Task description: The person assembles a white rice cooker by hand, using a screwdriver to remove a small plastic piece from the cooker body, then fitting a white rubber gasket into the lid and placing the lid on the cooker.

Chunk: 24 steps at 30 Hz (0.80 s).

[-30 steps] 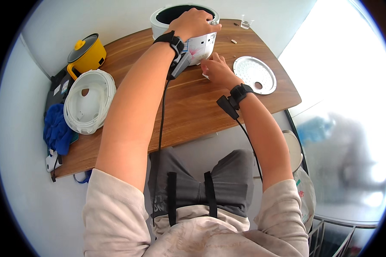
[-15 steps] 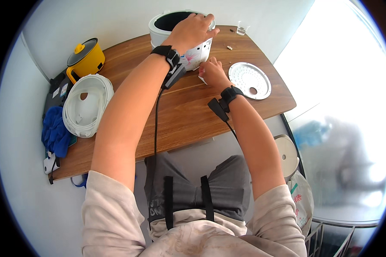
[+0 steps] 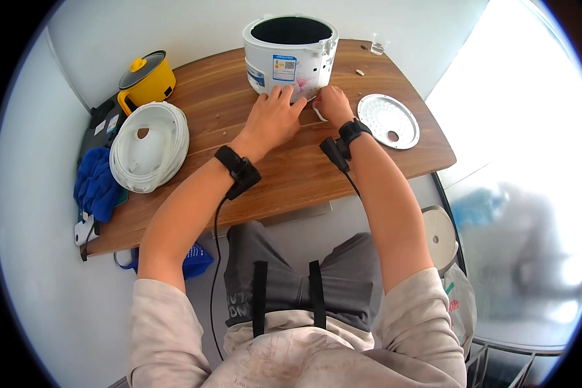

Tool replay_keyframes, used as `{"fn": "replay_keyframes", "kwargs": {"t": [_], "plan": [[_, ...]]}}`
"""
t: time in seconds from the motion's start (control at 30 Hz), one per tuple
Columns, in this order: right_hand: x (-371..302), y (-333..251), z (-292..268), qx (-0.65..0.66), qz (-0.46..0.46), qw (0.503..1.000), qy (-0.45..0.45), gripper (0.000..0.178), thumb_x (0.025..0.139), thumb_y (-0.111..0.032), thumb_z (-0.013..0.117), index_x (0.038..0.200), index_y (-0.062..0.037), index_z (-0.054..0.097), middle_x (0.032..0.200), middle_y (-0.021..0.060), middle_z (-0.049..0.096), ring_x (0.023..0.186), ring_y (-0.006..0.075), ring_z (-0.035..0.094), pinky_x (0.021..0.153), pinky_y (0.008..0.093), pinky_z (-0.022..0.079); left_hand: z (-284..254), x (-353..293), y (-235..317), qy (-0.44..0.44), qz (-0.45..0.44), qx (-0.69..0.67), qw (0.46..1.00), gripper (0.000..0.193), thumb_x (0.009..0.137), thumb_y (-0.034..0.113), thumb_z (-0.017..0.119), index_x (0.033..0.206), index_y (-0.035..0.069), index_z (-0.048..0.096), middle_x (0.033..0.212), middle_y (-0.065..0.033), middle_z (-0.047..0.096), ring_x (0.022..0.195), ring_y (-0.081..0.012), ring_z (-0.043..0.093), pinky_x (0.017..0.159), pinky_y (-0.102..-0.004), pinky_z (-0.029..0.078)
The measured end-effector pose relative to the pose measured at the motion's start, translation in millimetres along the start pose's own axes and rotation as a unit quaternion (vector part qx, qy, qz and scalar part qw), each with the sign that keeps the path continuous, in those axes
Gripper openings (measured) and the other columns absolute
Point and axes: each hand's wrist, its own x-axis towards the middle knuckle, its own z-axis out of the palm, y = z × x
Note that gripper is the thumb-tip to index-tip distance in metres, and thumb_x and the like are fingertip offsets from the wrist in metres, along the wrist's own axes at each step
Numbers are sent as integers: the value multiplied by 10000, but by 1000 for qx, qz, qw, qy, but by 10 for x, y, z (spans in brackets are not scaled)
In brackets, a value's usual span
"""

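One white round appliance body (image 3: 304,57) stands toward the far side of the table (image 3: 291,171), at twelve o'clock from the middle of our view, dark mouth upward. We judge the step in hand to be work at its foot: our right hand (image 3: 334,105) is at its five o'clock, beside the base, fingers curled on what seems to be a small white piece (image 3: 319,112), cloth or paper, mostly hidden. Our left hand (image 3: 277,116) is at six o'clock, grasping nothing we can see, fingers spread toward the front wall; whether they touch it, we cannot tell. In our judgement, the next move calls for a steadying left hand, so the body does not turn under the right. Farther out from the body, a perforated disc (image 3: 383,116) lies at four o'clock, a clear cup (image 3: 379,45) near three, a yellow pot (image 3: 158,84) near nine and a white cover (image 3: 156,155) at eight, with blue cloth (image 3: 98,184) beyond it. Half a second ago our left hand lay across the rim; now it is down in front, baring the mouth and coloured label (image 3: 284,68), while our right is at the foot in both.
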Motion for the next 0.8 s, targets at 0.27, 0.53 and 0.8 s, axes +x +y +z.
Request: {"fn": "replay_keyframes", "kwargs": {"t": [0.27, 0.53, 0.8], "plan": [[-96, -75, -194, 50, 54, 997, 10, 216, 757, -190, 821, 839, -1, 755, 897, 217, 735, 909, 396, 709, 822, 459, 568, -360, -318, 158, -426, -130, -186, 876, 678, 983, 500, 547, 1544, 162, 371, 1593, -269, 274, 1478, -432, 283, 1160, -523, 363], [-664, -262, -633, 79, -39, 995, 40, 257, 826, -163, 722, 1037, -18, 712, 1031, 210, 708, 983, 395, 672, 862, 468, 536, -583, -1064, 280, -312, -107, -207, 921, 623, 972, 459, 572, 1487, 131, 449, 1555, -280, 348, 1438, -442, 348, 1133, -544, 367], [-1999, -57, -1119, -21, -2, 996, 91, 350, 919, -215, 673, 1220, -43, 623, 1150, 178, 593, 1093, 382, 590, 908, 477, 488, -1503, -1947, 88, -196, -254, -305, 897, 281, 953, 207, 633, 1192, 63, 669, 1320, -149, 612, 1240, -337, 553, 1048, -414, 454]]}}
